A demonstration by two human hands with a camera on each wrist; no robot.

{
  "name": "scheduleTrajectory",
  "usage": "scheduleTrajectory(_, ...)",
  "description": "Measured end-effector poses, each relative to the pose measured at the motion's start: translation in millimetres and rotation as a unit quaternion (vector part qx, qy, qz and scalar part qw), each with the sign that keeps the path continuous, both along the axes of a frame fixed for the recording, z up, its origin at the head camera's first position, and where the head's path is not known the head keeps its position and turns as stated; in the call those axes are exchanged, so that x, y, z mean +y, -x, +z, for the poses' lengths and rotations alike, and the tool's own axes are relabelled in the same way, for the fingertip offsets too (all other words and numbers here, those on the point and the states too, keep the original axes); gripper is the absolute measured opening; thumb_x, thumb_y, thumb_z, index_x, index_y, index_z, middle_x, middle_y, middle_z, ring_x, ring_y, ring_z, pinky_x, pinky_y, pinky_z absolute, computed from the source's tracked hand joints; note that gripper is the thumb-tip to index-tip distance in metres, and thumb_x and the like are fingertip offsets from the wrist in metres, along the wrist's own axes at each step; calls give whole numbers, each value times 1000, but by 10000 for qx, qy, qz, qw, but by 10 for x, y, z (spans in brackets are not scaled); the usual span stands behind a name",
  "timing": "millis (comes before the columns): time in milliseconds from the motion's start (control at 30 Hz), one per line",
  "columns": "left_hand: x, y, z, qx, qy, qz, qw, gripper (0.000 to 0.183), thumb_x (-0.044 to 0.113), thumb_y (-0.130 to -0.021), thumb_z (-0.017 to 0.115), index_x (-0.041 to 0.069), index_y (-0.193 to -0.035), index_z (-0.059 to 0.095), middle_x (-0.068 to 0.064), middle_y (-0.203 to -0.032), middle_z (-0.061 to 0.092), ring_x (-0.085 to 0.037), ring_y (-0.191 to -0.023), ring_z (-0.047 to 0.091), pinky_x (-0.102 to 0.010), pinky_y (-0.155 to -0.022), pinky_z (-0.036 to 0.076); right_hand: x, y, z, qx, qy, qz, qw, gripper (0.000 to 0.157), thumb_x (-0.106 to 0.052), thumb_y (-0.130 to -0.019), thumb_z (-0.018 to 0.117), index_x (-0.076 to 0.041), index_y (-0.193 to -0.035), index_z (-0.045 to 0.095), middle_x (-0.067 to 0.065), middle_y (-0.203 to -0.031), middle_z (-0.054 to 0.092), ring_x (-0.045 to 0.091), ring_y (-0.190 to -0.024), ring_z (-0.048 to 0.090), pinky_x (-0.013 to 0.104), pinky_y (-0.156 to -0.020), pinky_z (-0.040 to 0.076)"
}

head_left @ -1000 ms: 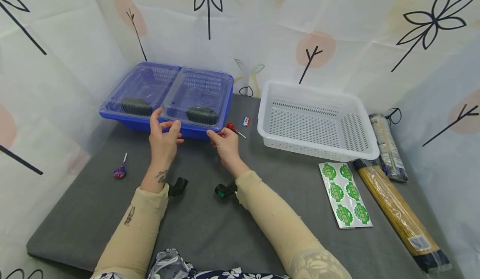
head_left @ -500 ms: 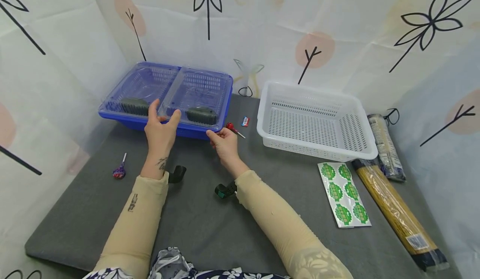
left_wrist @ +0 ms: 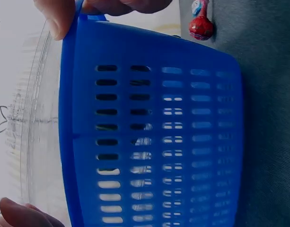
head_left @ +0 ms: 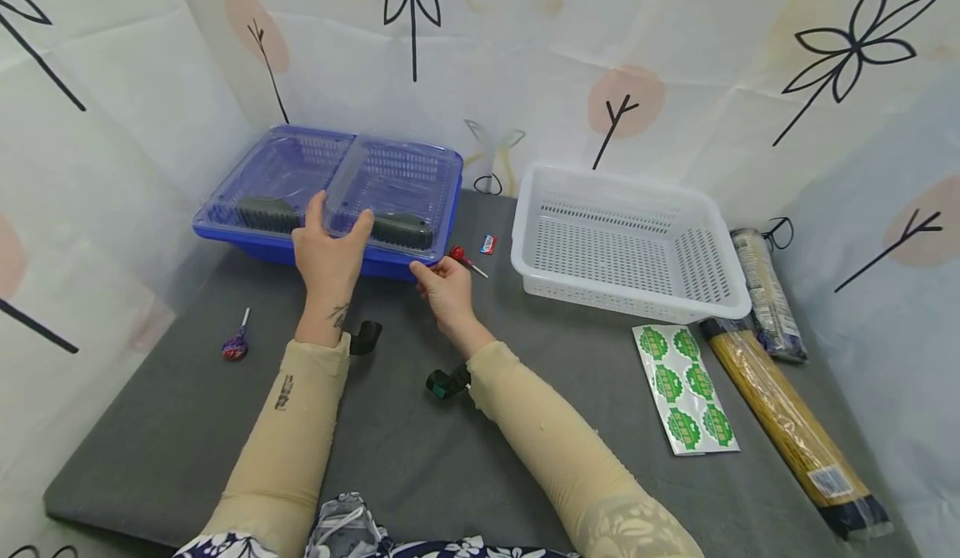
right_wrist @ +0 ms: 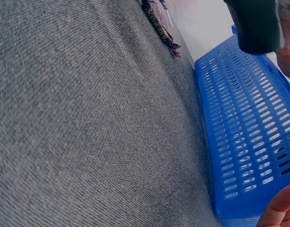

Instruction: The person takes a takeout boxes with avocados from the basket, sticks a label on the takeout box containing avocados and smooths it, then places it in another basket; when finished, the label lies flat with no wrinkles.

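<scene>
A blue perforated basket (head_left: 270, 245) stands at the back left, with two clear plastic containers (head_left: 393, 170) side by side in it. A dark ridged block (head_left: 267, 214) shows through the left one, another dark block (head_left: 402, 230) through the right one. My right hand (head_left: 448, 291) pinches the basket's front right corner rim; in the left wrist view its thumb (left_wrist: 59, 19) is on one side of the rim and fingers on the other. My left hand (head_left: 330, 262) hovers at the front edge between the containers, thumb and index finger spread; whether it touches them I cannot tell.
A red lollipop (head_left: 459, 254) and small wrapped candy (head_left: 488, 244) lie right of the basket, a purple lollipop (head_left: 236, 345) at left. A white basket (head_left: 637, 295), green sticker sheet (head_left: 686, 391), noodle packet (head_left: 795, 424) and another packet (head_left: 765, 291) are at right.
My left hand has moved forward and slightly right over the basket's front edge, with thumb and index finger spreading. My right hand has stayed at the corner.
</scene>
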State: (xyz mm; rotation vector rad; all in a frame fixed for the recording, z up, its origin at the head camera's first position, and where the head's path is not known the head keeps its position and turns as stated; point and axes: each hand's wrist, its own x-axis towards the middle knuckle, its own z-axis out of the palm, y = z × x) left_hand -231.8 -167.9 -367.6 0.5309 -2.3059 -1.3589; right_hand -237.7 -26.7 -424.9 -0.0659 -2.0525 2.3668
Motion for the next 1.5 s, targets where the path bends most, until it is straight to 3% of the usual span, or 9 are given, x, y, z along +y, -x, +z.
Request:
scheduleTrajectory(167, 41, 47, 32, 125, -435, 147, 9989, 76, 69, -64, 53, 39, -130, 30, -12, -116, 33, -23, -82, 37, -33, -64, 37, -9, -10, -5, 42, 29, -13, 10000, 22, -12, -76, 67, -9, -63, 50, -3, -52, 51, 9, -47, 49, 19, -43, 40)
scheduleTrajectory(500, 102, 69, 99, 776, -1976, -25, 9772, 63, 37, -74, 65, 32, -129, 34, -19, -109, 37, -16, -43, 52, -26, -46, 49, 20, -7, -8, -25, -94, 102, 9999, 21, -17, -76, 67, -10, -65, 50, -1, -57, 54, 9, -52, 51, 20, -47, 43)
scheduleTrajectory(700, -62, 373, -251, 1264, -2806, -105, 9514, 61, 29, -70, 71, 32, -123, 40, -12, -92, 56, -25, -43, 52, -41, -49, 50, 22, -5, -5, 48, 1, 148, 9999, 21, -15, -76, 67, -9, -65, 50, -3, -55, 53, 8, -51, 51, 21, -46, 42)
scheduleTrajectory(800, -184, 568, -491, 1468, -3391, -200, 9290, 64, 26, -67, 74, 36, -120, 40, -5, -67, 48, -27, -41, 48, -45, -50, 50, 21, 1, -13, 85, 70, 214, 9997, 21, -13, -77, 66, -8, -65, 50, -4, -54, 53, 8, -50, 51, 20, -46, 42)
scheduleTrajectory(900, -196, 603, -501, 1600, -3700, -200, 9149, 65, 22, -68, 74, 36, -120, 40, -8, -53, 36, -28, -42, 45, -44, -52, 50, 20, 3, -16, 106, 136, 237, 9996, 19, -12, -77, 66, -8, -66, 51, -4, -54, 53, 8, -50, 50, 20, -46, 41)
scheduleTrajectory(1033, -92, 437, -268, 1866, -4028, -266, 8957, 65, 16, -68, 74, 32, -122, 41, -6, -57, 34, -27, -41, 45, -40, -48, 50, 21, 9, -20, 97, 185, 226, 9995, 17, -12, -77, 66, -9, -67, 52, -3, -56, 53, 8, -50, 50, 20, -46, 41)
scheduleTrajectory(1267, 267, -238, 397, 1840, -3943, -401, 8995, 57, 14, -74, 68, 26, -122, 41, -2, -60, 27, -15, -43, 45, -29, -52, 51, 25, 14, -23, 103, -17, 232, 9997, 17, -14, -77, 66, -9, -68, 52, -3, -56, 53, 15, -53, 53, 23, -48, 44)
scheduleTrajectory(1433, 317, -412, 419, 1785, -4238, -527, 8864, 59, 10, -73, 68, 24, -124, 40, -2, -56, 27, -15, -42, 46, -29, -49, 51, 30, 8, -22, 330, -97, 278, 9990, 11, -11, -77, 65, -4, -78, 57, -2, -59, 52, 14, -52, 52, 22, -48, 43)
scheduleTrajectory(1500, 244, -341, 229, 1780, -4302, -593, 8830, 61, 11, -72, 70, 25, -124, 41, -2, -56, 27, -17, -41, 44, -34, -49, 52, 34, -16, 5, 413, -185, 241, 9987, 9, -8, -78, 63, -1, -79, 57, -1, -60, 53, 11, -51, 51, 21, -47, 44)
